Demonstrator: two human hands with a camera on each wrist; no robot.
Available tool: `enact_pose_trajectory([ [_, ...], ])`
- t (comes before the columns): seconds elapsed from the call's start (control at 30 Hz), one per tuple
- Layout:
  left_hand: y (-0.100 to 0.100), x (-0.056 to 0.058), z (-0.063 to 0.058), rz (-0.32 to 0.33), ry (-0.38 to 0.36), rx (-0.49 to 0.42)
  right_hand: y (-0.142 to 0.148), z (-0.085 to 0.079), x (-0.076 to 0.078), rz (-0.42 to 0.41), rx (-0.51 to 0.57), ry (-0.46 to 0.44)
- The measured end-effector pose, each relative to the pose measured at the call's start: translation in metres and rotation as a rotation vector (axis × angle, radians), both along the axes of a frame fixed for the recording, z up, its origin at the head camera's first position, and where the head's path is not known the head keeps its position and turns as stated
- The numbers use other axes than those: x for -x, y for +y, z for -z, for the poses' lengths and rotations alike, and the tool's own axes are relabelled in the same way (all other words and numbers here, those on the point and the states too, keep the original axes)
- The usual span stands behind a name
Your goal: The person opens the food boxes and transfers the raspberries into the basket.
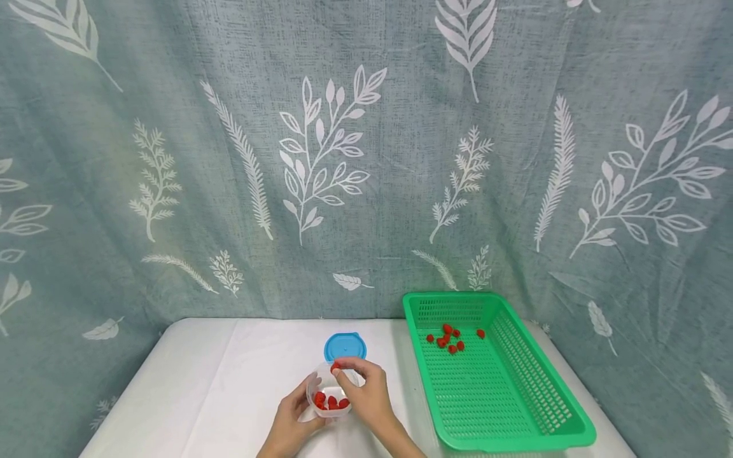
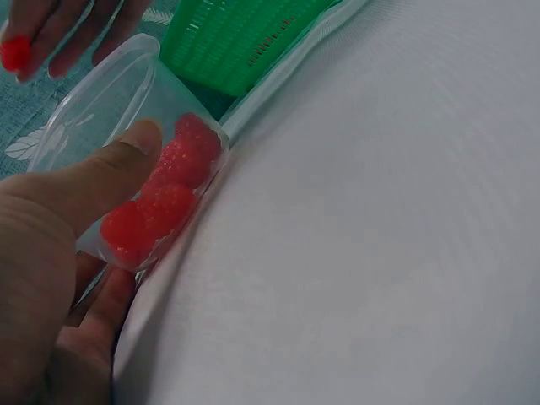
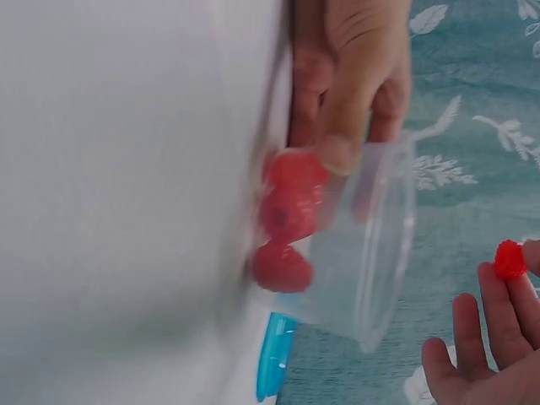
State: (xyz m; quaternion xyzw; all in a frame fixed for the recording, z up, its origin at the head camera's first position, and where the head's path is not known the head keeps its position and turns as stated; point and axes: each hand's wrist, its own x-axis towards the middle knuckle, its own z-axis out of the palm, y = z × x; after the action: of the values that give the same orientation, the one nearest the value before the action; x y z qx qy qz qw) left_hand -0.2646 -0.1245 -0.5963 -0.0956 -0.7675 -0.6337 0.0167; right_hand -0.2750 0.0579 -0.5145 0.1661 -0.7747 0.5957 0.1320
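My left hand grips a clear plastic container by its side, thumb on the near wall and fingers beneath and behind. Several raspberries lie on the bottom of the container, seen through its wall in both wrist views. Above the open rim, my right hand pinches one raspberry between thumb and fingertips. In the right wrist view the other right-hand fingers stand out loosely. Just behind the container a blue lid lies flat on the white table.
A green perforated basket stands on the right of the table, with several raspberries toward its far end. The white-covered table reaches back to a grey-green leaf-patterned curtain.
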Motion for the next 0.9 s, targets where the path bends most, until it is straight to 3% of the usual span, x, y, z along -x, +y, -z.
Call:
enact_pose_trajectory([
  [0.17, 0.000, 0.000, -0.001, -0.008, 0.016, -0.020, 0.007, -0.012, -0.014, -0.036, 0.057, -0.075],
  [0.5, 0.001, -0.001, -0.001, -0.006, -0.021, 0.003, 0.039, -0.039, -0.042, -0.069, 0.051, -0.134],
  [0.9, 0.000, 0.000, -0.001, 0.003, -0.017, 0.018, 0.088, -0.064, -0.054, -0.026, 0.100, 0.030],
])
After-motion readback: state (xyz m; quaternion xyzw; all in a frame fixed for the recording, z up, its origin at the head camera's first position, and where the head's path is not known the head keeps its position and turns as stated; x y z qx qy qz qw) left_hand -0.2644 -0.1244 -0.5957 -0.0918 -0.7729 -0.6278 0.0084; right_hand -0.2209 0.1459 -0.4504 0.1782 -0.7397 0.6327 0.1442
